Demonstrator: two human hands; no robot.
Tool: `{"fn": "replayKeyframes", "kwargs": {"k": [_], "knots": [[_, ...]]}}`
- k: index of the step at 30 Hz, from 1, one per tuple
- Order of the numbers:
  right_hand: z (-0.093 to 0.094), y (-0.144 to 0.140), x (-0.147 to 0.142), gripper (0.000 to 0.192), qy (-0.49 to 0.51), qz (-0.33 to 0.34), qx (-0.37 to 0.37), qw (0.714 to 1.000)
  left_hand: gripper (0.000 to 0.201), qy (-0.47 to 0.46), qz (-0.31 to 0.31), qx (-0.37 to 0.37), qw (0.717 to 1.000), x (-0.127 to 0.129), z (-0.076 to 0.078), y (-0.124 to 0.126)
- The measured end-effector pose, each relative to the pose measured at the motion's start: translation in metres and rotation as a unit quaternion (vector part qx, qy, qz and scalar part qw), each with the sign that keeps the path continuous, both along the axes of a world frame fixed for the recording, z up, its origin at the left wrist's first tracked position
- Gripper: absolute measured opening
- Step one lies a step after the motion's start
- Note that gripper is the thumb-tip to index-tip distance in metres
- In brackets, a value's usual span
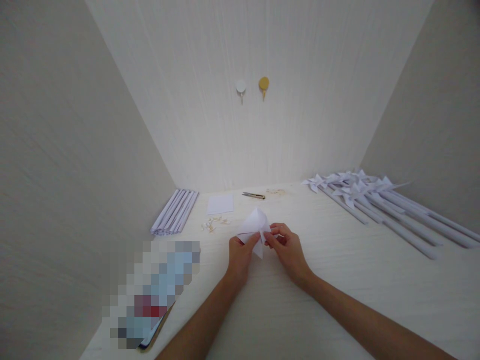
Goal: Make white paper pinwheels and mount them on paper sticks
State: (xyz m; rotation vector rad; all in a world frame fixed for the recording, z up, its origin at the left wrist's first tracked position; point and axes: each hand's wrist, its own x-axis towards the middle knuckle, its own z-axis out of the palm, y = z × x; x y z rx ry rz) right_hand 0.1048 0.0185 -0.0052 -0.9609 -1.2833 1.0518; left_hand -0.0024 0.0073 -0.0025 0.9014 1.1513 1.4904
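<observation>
A white paper pinwheel [257, 220], with its corners folded inward, is held just above the table between my two hands. My left hand [240, 255] pinches its left side, the thumb pressed near the middle where the corners meet. On the right, my right hand [289, 250] is closed with thumb and fingers on the pinwheel's right edge. My fingers hide part of the paper's centre, so I cannot tell whether anything small is held there. Several short whitish pieces [214, 224] lie left of the pinwheel. Behind it is a pair of thread snips [254, 195].
A flat square of paper [220, 204] lies behind the small pieces. Rolled paper sticks [175, 212] are stacked at the left. Several pinwheels on sticks [360, 192] lie at the right. Small pale loops [275, 192] lie near the back wall. A blurred device [161, 295] sits front left.
</observation>
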Motion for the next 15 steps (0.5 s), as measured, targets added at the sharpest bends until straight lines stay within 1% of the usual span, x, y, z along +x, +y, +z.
{"fn": "replayKeyframes", "kwargs": {"k": [8, 15], "knots": [[-0.0004, 0.0021, 0.0006, 0.019, -0.032, -0.018, 0.009, 0.999, 0.016, 0.036, 0.013, -0.011, 0.999, 0.0012, 0.0045, -0.0032], [0.0005, 0.0005, 0.0008, 0.021, -0.028, -0.023, 0.006, 0.999, 0.015, 0.049, 0.016, -0.011, 0.999, -0.0006, 0.0012, -0.0003]]}}
